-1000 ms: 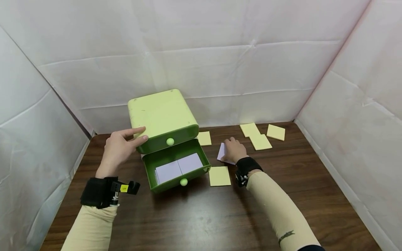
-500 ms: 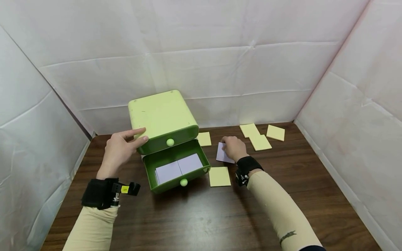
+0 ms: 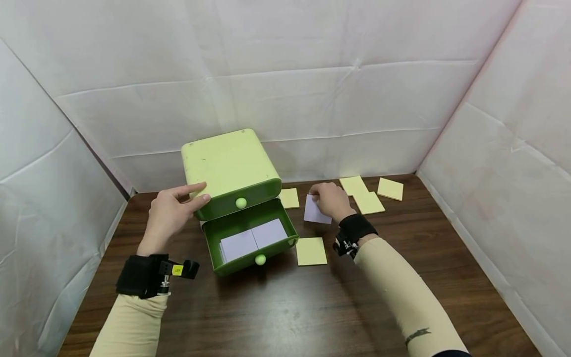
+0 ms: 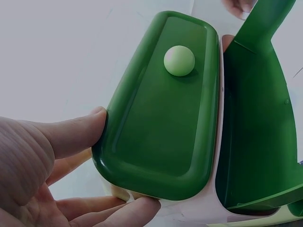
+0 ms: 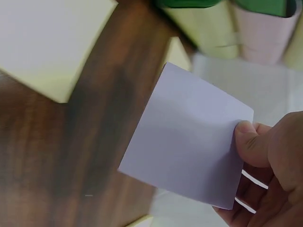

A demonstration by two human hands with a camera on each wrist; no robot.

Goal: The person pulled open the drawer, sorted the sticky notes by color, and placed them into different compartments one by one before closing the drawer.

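Observation:
A light-green two-drawer box (image 3: 229,166) stands on the dark wooden table (image 3: 285,307). Its upper drawer (image 4: 161,109) is closed and its lower drawer (image 3: 250,238) is pulled out, with pale purple paper pads (image 3: 253,237) inside. My left hand (image 3: 171,210) holds the box's left front corner, thumb and fingers (image 4: 71,132) around the upper drawer's edge. My right hand (image 3: 330,198) pinches a pale purple paper pad (image 3: 314,210) (image 5: 189,146) and holds it just above the table, right of the box.
Yellow paper pads lie on the table: one (image 3: 311,250) in front of my right wrist, one (image 3: 290,197) beside the box, three (image 3: 372,192) at the back right. White padded walls enclose the table on three sides.
My right hand has lifted the purple pad off the table and carried it slightly back and left. The left hand has stayed on the box.

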